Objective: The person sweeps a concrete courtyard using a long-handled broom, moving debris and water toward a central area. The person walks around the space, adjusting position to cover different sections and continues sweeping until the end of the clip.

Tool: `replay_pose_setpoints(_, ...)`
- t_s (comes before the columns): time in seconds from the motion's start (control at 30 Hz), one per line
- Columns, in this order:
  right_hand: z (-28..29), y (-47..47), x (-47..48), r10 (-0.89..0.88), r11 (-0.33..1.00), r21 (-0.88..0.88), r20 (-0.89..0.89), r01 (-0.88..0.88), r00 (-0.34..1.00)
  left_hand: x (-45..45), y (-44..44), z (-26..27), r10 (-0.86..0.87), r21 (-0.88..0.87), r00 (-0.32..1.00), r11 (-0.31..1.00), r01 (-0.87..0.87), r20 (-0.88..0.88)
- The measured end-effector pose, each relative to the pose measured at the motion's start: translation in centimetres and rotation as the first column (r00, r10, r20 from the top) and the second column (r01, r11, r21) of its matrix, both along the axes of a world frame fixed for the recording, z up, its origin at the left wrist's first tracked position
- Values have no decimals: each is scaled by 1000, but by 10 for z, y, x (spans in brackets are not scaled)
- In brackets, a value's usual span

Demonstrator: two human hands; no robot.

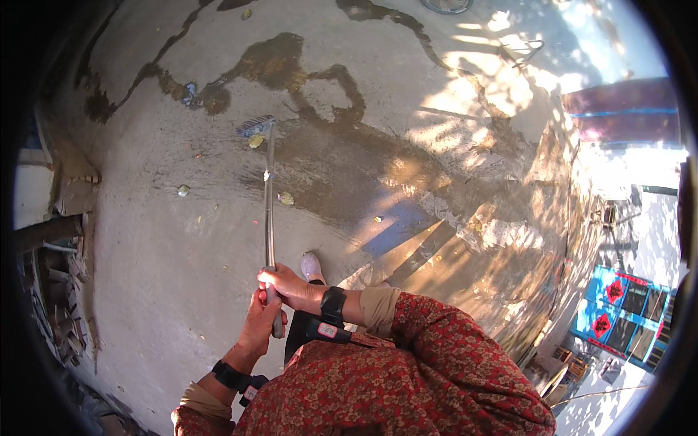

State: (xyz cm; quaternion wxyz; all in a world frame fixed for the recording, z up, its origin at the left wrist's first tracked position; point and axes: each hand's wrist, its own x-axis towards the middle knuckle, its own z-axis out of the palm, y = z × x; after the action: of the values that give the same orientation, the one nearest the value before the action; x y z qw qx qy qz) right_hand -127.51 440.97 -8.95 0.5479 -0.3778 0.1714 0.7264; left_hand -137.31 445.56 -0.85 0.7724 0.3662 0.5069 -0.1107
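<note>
Both my hands hold the long handle (269, 218) of a push brush or rake-like tool. My left hand (259, 321) grips the near end of the handle, and my right hand (286, 283) closes around it just above. At the far end, the bristled head (255, 126) rests on or just above the concrete floor, beside a yellowish leaf (256, 141). Another leaf (285, 198) lies right of the handle. A broad wet patch (338, 169) spreads to the right of the head.
Stacked wood and clutter (65, 305) line the left edge. A blue door or window (621, 316) with red decorations stands at the right. Part of a wheel (447, 4) shows at the top. My shoe (311, 266) is just right of the handle.
</note>
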Motion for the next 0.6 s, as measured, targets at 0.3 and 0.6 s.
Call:
replay_pose_setpoints(0.3,14,-144,142,-611,665,-308,299,681,733,177,-100,-33,-450,12,836,882,471,314)
replay_pose_setpoints(0.6,-31,-238,249,-530,636,-421,371,647,763,308,-163,-41,-594,-187,762,743,642,258)
